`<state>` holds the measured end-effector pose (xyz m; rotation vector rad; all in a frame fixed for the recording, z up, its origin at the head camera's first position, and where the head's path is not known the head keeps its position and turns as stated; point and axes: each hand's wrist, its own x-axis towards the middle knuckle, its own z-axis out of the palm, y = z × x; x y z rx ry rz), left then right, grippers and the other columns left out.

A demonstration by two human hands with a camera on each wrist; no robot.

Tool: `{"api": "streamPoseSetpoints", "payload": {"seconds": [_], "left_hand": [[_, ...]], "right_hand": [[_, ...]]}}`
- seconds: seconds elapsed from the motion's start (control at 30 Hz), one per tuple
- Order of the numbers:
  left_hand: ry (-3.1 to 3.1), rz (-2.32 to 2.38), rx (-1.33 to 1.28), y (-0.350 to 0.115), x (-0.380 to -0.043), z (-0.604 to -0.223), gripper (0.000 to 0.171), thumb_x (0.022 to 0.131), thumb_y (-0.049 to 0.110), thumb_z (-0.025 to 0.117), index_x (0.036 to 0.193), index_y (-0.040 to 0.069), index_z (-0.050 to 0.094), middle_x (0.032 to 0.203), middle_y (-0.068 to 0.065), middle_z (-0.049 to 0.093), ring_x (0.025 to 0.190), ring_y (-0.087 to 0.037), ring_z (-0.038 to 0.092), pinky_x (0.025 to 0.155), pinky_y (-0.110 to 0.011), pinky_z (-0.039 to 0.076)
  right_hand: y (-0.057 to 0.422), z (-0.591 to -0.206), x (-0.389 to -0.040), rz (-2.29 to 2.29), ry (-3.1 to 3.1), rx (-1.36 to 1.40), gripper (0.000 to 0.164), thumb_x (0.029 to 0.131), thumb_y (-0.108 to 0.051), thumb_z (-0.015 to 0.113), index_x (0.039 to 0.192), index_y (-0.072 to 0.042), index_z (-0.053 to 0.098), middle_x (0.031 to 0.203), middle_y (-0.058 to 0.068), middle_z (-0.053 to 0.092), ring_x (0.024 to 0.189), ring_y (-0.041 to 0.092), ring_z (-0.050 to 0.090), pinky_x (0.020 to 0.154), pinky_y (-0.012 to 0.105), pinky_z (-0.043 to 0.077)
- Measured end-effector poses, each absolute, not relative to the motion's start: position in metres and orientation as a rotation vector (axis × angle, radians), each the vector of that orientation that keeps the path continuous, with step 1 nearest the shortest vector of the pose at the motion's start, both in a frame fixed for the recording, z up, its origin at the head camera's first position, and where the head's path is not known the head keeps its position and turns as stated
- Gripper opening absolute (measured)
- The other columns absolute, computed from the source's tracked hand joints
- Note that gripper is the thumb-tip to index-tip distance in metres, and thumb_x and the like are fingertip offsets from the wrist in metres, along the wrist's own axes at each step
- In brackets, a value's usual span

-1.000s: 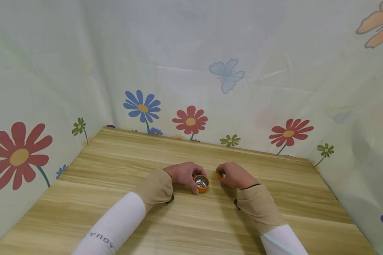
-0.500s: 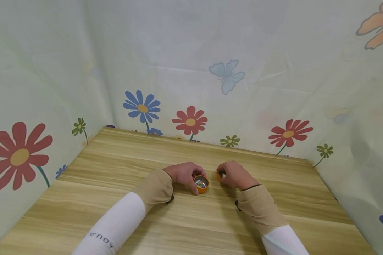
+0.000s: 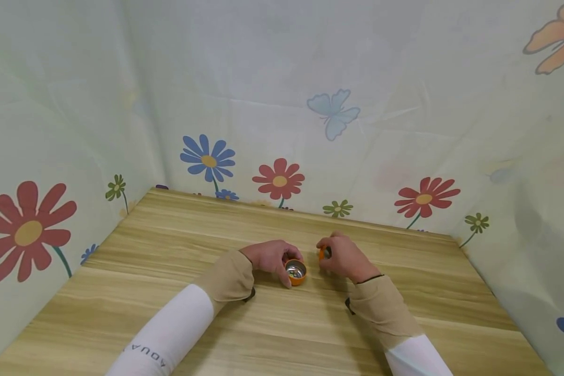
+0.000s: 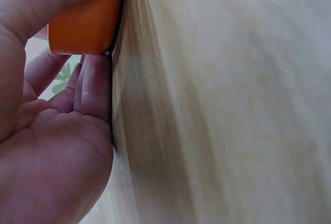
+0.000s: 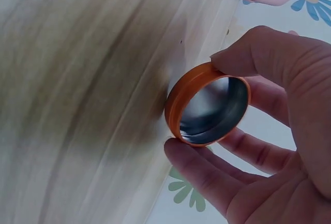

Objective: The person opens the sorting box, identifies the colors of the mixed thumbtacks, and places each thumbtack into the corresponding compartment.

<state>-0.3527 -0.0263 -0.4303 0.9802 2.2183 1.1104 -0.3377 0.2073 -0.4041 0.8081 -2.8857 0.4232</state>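
Observation:
My left hand holds a small round orange tin on the table, fingers and thumb curled round its sides. The tin stands upright with its top open, and its silver inside holds several small coloured pieces, too small to name. In the left wrist view the orange wall of the tin sits between thumb and fingers. To the right, my right hand grips a matching orange lid by its rim. That lid is tilted on edge, its shiny inner face towards the palm; whether it touches the table I cannot tell.
The wood-grain table spreads out around both hands. Pale sheets printed with flowers and butterflies hang behind it and at both sides. Both forearms wear tan cuffs over white sleeves.
My right hand has shifted slightly farther from me, and the lid in it has tilted up so more of it shows. The left hand and tin have stayed in place.

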Motion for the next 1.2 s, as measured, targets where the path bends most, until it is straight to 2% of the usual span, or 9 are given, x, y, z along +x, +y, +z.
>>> {"api": "streamPoseSetpoints", "payload": {"seconds": [0.1,0.23,0.43,0.7,0.9,1.2], "left_hand": [[2.209,1.115,0.964,-0.026,-0.352,-0.430,0.050,0.062,0.007,0.087,0.105,0.017,0.062,0.097,0.002,0.062,0.086,-0.015,0.057,0.075,-0.025,0.048],[2.200,1.124,0.953,-0.026,-0.350,-0.429,0.050,0.062,0.006,0.087,0.105,0.016,0.062,0.097,0.001,0.062,0.087,-0.016,0.057,0.076,-0.025,0.047],[2.191,1.144,0.956,-0.026,-0.350,-0.430,0.051,0.062,0.003,0.087,0.105,0.012,0.063,0.098,-0.003,0.062,0.088,-0.018,0.058,0.076,-0.025,0.047],[2.176,1.162,0.968,-0.025,-0.349,-0.431,0.050,0.062,0.002,0.086,0.105,0.012,0.063,0.097,-0.002,0.063,0.087,-0.018,0.058,0.075,-0.024,0.047],[2.190,1.147,0.987,-0.027,-0.351,-0.431,0.052,0.062,0.004,0.087,0.106,0.015,0.062,0.097,0.001,0.063,0.086,-0.016,0.058,0.075,-0.025,0.047],[2.196,1.133,0.995,-0.027,-0.352,-0.431,0.051,0.062,0.006,0.087,0.105,0.016,0.062,0.097,0.002,0.063,0.086,-0.015,0.058,0.076,-0.025,0.048]], "right_hand": [[0.207,-0.405,-0.338,0.423,-2.875,0.781,0.023,0.069,-0.015,0.078,0.086,-0.011,0.063,0.081,0.004,0.048,0.065,0.016,0.047,0.059,0.030,0.045],[0.207,-0.405,-0.337,0.456,-2.868,0.761,0.025,0.067,-0.017,0.078,0.075,-0.012,0.055,0.073,0.002,0.045,0.061,0.016,0.044,0.054,0.030,0.041],[0.208,-0.405,-0.335,0.551,-2.852,0.770,0.024,0.068,-0.015,0.078,0.072,-0.012,0.054,0.066,-0.002,0.050,0.057,0.015,0.045,0.053,0.030,0.040],[0.205,-0.406,-0.333,0.817,-2.860,0.677,0.025,0.071,-0.016,0.082,0.073,-0.012,0.058,0.070,-0.002,0.057,0.060,0.014,0.050,0.054,0.030,0.044],[0.201,-0.402,-0.329,0.975,-2.890,0.600,0.020,0.074,-0.018,0.081,0.084,-0.013,0.065,0.080,-0.001,0.060,0.067,0.015,0.053,0.060,0.030,0.047],[0.196,-0.396,-0.321,1.091,-2.830,0.713,0.023,0.075,-0.013,0.080,0.093,-0.011,0.065,0.094,0.000,0.061,0.080,0.016,0.055,0.074,0.033,0.048]]}}
